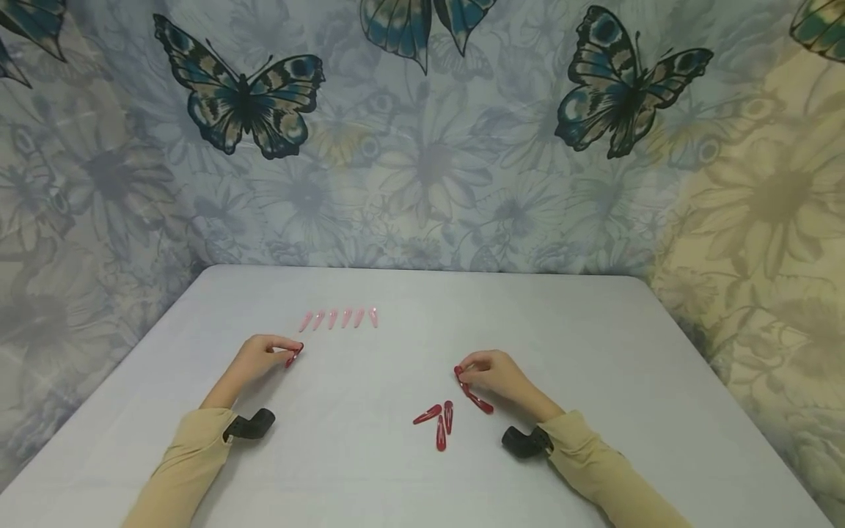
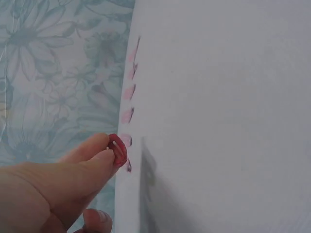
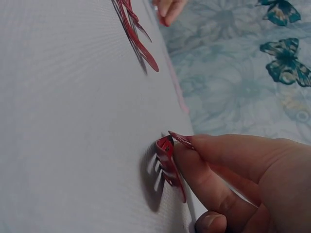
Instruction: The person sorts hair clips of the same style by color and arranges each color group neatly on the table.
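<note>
My left hand (image 1: 260, 357) pinches a red snap hair clip (image 1: 294, 356) between thumb and fingertips, just in front of the left end of a row of pink hair clips (image 1: 333, 318). Its red end (image 2: 120, 154) sticks out past the fingertips in the left wrist view. On the right side of the table, my right hand (image 1: 494, 372) pinches a second red hair clip (image 3: 181, 139). Right under those fingertips lies another red clip (image 3: 170, 166), partly overlapped by the fingers in the head view (image 1: 480, 402).
Three more red clips, among them a slanted one (image 1: 427, 414), lie close together left of the right hand. The white table (image 1: 370, 469) meets a wall covering (image 1: 429, 198) with butterflies and flowers. Black wrist cameras (image 1: 251, 424) hang from both sleeves.
</note>
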{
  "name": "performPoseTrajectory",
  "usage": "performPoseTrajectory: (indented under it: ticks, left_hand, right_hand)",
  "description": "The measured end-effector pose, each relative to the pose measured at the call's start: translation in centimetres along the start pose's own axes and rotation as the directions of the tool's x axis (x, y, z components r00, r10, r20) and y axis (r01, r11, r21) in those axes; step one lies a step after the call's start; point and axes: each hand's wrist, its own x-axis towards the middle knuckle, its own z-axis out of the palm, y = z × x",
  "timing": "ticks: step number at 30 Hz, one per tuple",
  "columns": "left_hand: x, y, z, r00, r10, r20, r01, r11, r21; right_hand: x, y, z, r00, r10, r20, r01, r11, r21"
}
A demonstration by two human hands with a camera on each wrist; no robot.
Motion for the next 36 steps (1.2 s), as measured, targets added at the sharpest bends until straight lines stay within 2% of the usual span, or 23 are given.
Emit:
performPoseTrajectory:
  ticks: [3, 7, 15, 21, 25, 28, 32, 36]
  left_hand:
    - [0.0, -0.3, 0.3, 0.999, -0.013, -0.036, 0.015, 0.999, 0.045]
    - [-0.1, -0.4, 0.3, 0.996, -0.078, -0.052, 0.081, 0.995, 0.065]
    - [0.3, -0.3, 0.1, 0.996, -0.047, -0.078, 0.056, 0.990, 0.130]
    - [-0.1, -0.8, 0.5, 0.993, -0.084, -0.089, 0.094, 0.988, 0.120]
    - [-0.5, -0.9, 0.5, 0.990, -0.115, -0.085, 0.124, 0.986, 0.111]
    - [-0.6, -0.9, 0.3, 0.991, -0.110, -0.079, 0.118, 0.986, 0.114]
    - [-0.4, -1.2, -0.1, 0.994, -0.081, -0.070, 0.090, 0.987, 0.136]
    - [-0.2, -1.3, -0.3, 0.995, -0.086, -0.047, 0.091, 0.987, 0.133]
  right_hand:
    - [0.0, 0.0, 0.0, 1.000, 0.002, 0.001, -0.002, 1.000, 0.001]
    - [0.0, 0.0, 0.0, 1.000, 0.008, 0.005, -0.008, 1.000, 0.005]
    - [-0.1, -0.3, -0.2, 1.000, -0.008, 0.006, 0.008, 1.000, 0.009]
    - [-0.2, 0.0, -0.2, 0.999, -0.018, 0.029, 0.018, 1.000, 0.024]
    - [-0.2, -0.3, -0.2, 0.999, -0.031, 0.037, 0.031, 1.000, 0.000]
    - [-0.2, -0.6, -0.3, 0.999, -0.022, 0.044, 0.023, 1.000, -0.014]
    - [-0.1, -0.8, -0.7, 0.996, -0.006, 0.089, 0.008, 1.000, -0.019]
    - [0.2, -1.2, -1.4, 0.984, -0.022, 0.175, 0.027, 0.999, -0.030]
